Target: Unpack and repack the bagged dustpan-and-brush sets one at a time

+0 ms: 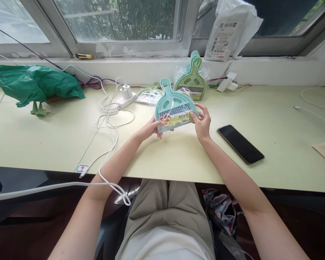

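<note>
The pale yellow desk (56, 144) is spanning the area below the window and is carrying most of the items. A green plastic bag (35, 85) is lying at the far left. A white plastic-wrapped parcel (222, 39) is leaning on the window ledge. A stack of dustpan sets (191, 77) is standing at the rear of the desk, an olive-green unit facing front. The turquoise dustpan-and-brush set (176, 106), in clear film, is being held above the desk in front of this stack, its handle pointing away from the person. The left-hand grip (148, 130) is pinching its lower left corner, thumb on the front; the right-hand grip (203, 122) is pinching its right edge, thumb against the printed label. A green dustpan set (148, 96) is lying behind it, partly hidden. The black smartphone (241, 144) is resting to the right of the right forearm. A white power strip (126, 101) is sitting left of the dustpan sets, and a white charger (126, 92) is projecting from it.
</note>
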A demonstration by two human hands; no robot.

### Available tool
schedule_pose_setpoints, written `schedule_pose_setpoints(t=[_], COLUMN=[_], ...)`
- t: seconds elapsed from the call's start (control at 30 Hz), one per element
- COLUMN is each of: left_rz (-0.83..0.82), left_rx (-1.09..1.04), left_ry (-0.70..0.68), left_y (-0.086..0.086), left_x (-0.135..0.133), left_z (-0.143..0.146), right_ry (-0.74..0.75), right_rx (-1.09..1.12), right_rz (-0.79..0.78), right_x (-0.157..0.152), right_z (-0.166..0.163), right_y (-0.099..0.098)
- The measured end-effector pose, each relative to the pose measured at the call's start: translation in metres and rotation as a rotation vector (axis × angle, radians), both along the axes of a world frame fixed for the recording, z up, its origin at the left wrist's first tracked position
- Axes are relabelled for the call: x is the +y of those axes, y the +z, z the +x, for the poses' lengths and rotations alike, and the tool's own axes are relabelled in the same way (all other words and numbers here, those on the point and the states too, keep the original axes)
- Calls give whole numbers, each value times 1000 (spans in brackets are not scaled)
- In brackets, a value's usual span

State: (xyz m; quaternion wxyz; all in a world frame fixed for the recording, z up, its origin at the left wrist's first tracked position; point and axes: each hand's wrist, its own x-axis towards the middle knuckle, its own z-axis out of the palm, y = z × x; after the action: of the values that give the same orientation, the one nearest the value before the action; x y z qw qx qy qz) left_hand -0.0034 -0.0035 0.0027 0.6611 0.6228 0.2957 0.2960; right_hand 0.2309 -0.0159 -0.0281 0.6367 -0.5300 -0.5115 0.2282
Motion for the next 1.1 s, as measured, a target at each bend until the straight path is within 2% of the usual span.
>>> schedule_pose_setpoints(t=[0.13, 0.33, 0.57, 0.73, 0.93, 1.1], left_rz=[7, 30, 61, 48, 47, 125], left_rx=[10, 55, 56, 57, -29, 55], left_ry=[-12, -18, -19, -3, 36, 59], left_y=[-1, -1, -3, -6, -4, -5], left_x=[0, 0, 2, 4, 2, 0], left_z=[0, -1, -2, 2, 6, 4], right_ry=[130, 136, 185, 160, 135, 119], right_rx=[97, 224, 228, 210, 221, 221], right_rz=[-134, -292, -215, -128, -152, -162], right_x=[3, 10, 12, 17, 18, 18], right_z=[4, 17, 22, 22, 23, 22], right_y=[1, 4, 5, 0, -3, -3])
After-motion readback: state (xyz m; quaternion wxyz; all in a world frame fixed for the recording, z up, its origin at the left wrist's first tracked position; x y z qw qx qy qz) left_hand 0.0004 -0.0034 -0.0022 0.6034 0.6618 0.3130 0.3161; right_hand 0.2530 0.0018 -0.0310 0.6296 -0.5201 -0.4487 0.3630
